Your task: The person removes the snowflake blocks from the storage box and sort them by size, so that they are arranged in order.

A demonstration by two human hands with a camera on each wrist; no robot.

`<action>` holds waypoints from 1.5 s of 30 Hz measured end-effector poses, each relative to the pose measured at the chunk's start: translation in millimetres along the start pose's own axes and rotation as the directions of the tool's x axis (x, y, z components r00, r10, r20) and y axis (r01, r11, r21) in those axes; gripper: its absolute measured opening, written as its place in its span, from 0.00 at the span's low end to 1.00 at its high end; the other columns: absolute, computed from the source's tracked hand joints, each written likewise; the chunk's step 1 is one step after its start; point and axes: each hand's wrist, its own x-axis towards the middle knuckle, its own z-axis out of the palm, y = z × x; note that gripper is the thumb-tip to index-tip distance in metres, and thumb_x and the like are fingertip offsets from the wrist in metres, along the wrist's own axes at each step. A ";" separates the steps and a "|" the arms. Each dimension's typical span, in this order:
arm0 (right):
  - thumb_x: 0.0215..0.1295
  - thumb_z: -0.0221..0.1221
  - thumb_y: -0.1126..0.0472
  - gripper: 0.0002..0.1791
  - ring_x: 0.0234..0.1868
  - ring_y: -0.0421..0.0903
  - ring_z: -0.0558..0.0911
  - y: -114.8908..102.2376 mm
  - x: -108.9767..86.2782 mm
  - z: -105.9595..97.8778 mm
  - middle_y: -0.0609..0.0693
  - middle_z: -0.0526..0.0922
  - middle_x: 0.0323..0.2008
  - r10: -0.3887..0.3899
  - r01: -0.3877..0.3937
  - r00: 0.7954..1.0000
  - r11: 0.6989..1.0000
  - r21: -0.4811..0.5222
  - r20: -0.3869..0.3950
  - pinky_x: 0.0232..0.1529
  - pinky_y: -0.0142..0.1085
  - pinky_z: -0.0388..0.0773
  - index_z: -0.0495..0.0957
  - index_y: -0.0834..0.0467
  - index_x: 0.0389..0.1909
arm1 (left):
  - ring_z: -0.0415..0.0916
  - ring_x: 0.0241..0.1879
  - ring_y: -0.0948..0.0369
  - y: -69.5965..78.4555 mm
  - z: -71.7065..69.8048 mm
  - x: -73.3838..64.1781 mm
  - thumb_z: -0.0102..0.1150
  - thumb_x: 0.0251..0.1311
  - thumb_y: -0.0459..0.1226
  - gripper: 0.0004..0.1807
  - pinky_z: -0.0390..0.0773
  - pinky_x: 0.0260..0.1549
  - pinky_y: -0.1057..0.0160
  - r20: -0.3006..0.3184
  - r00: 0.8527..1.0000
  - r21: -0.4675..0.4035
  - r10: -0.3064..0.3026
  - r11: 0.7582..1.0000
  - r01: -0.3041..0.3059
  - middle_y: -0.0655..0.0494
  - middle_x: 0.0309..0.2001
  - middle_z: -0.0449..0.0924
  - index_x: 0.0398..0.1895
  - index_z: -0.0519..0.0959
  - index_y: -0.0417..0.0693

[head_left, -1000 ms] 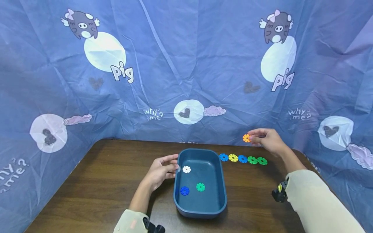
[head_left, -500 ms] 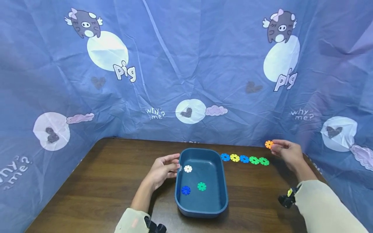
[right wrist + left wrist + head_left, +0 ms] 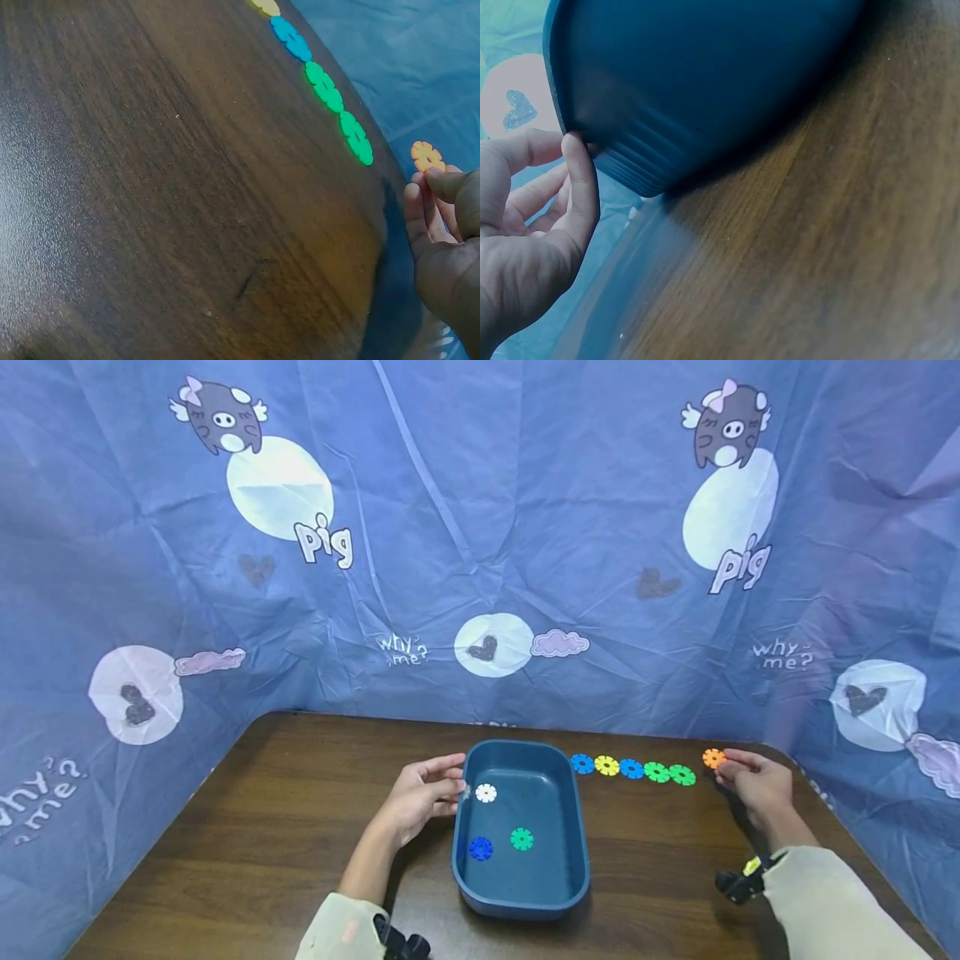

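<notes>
In the head view, my right hand pinches an orange snowflake disc between thumb and fingertips, just above the table. Left of it lies a row of flat snowflake discs: two green discs, a blue disc, a yellow disc and another blue disc. The right wrist view shows the orange disc past the row's end, with a gap between. My left hand grips the left rim of a dark blue plastic basin. Inside it lie white, dark blue and green discs.
Everything stands on a brown wooden table with rounded far corners. A blue printed cloth hangs behind and beside it. The disc row lies close to the table's far edge, right of the basin.
My right hand has carried the orange disc rightward and then down, from behind the row to beyond its right end. The left hand stays at the basin's rim. The view has shifted slightly.
</notes>
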 end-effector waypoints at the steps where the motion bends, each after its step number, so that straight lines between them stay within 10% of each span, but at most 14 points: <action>1: 0.66 0.55 0.81 0.18 0.27 0.33 0.84 2.4 -0.3 -1.5 0.40 0.85 0.25 0.005 -0.005 1.000 1.000 -0.005 0.000 0.33 0.28 0.85 0.72 0.76 0.57 | 0.80 0.33 0.62 -0.3 -0.1 0.3 0.61 0.63 0.25 0.29 0.85 0.31 0.65 0.001 1.000 0.000 0.000 1.000 0.000 0.39 0.49 0.78 0.69 0.71 0.32; 33: 0.72 0.55 0.69 0.20 0.29 0.31 0.78 19.5 -0.3 -3.9 0.58 0.86 0.40 -0.019 0.015 1.000 0.876 -0.482 -0.004 0.28 0.25 0.79 0.74 0.76 0.60 | 0.80 0.36 0.59 2.5 2.1 -0.8 0.61 0.62 0.24 0.29 0.85 0.31 0.65 -0.012 1.000 0.012 -0.007 1.000 0.007 0.39 0.49 0.77 0.68 0.71 0.32; 45: 0.73 0.52 0.73 0.19 0.30 0.31 0.80 21.4 1.3 -5.2 0.59 0.85 0.42 0.004 -0.014 1.000 0.914 -0.406 -0.026 0.33 0.27 0.83 0.73 0.78 0.61 | 0.79 0.33 0.61 1.7 1.5 -0.5 0.61 0.63 0.24 0.29 0.85 0.31 0.65 -0.014 1.000 0.015 -0.001 1.000 0.001 0.39 0.49 0.77 0.69 0.71 0.32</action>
